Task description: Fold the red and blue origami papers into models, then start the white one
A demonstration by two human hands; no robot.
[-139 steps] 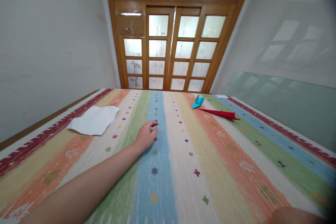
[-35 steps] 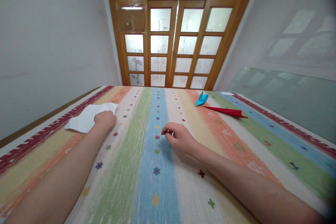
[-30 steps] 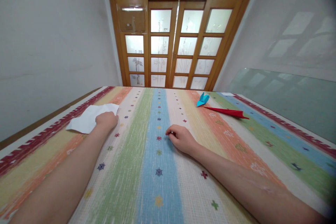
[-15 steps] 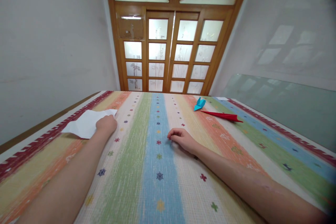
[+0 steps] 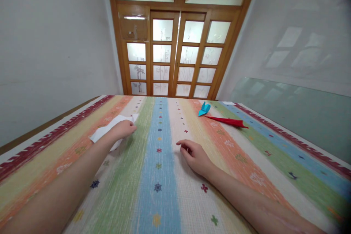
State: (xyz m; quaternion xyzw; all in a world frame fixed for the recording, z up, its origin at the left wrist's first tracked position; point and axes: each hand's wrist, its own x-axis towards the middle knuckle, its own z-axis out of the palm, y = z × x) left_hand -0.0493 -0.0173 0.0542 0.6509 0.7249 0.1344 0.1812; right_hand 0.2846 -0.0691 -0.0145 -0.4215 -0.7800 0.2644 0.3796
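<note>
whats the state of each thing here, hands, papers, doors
left hand: closed on the white paper, pressing it to the cloth
white paper: crumpled, flat on the cloth, under the left hand
right hand: empty, fingers curled, resting on the cloth
blue folded paper: folded, lying untouched
red folded paper: folded long and pointed, lying untouched
wooden doors: shut
striped cloth: spread flat

I see everything through one camera on my head, tipped forward and down over the striped cloth (image 5: 164,175), with both forearms running in from the bottom corners. My left hand (image 5: 123,129) and right hand (image 5: 196,155) sit mid-frame, close to the lens. Far beyond my fingertips stands the wooden door (image 5: 178,44), straight ahead.
</note>
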